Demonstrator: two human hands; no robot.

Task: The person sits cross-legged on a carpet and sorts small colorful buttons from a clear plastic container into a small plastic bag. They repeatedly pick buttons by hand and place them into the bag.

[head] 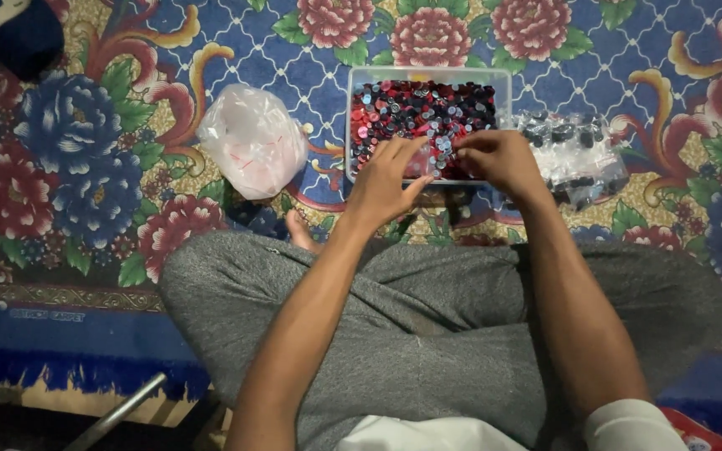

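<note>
— Sitting cross-legged on a floral carpet (pixel 85 167), is that how the person is placed?

— Yes, grey trousers (pixel 411 334) fill the lower middle, and both bare forearms reach forward to a clear tub (pixel 428 77) set on the carpet just past the knees.

— What is in the tub?

— A heap of small round pieces (pixel 424 113), red, black and grey. They are too small to say more than that.

— And the hands?

— The left hand (pixel 386 179) is at the tub's near edge, its grip pinched together on a small clear bag (pixel 421 159). The right hand (pixel 499 159) is at the same near edge, just right of the left, fingers curled together toward the bag; I cannot tell whether they actually hold it or a piece.

— Anything beside the tub?

— Left of it, a little apart, lies a knotted whitish plastic bag (pixel 252 142) with faint red inside. Right of it, touching its wall, lies a pile of clear packets (pixel 574 150) holding dark pieces. A bare toe (pixel 297 230) shows below the tub's left corner, and a metal rod (pixel 119 409) lies well below the tub to the left, at the carpet's fringe.
</note>
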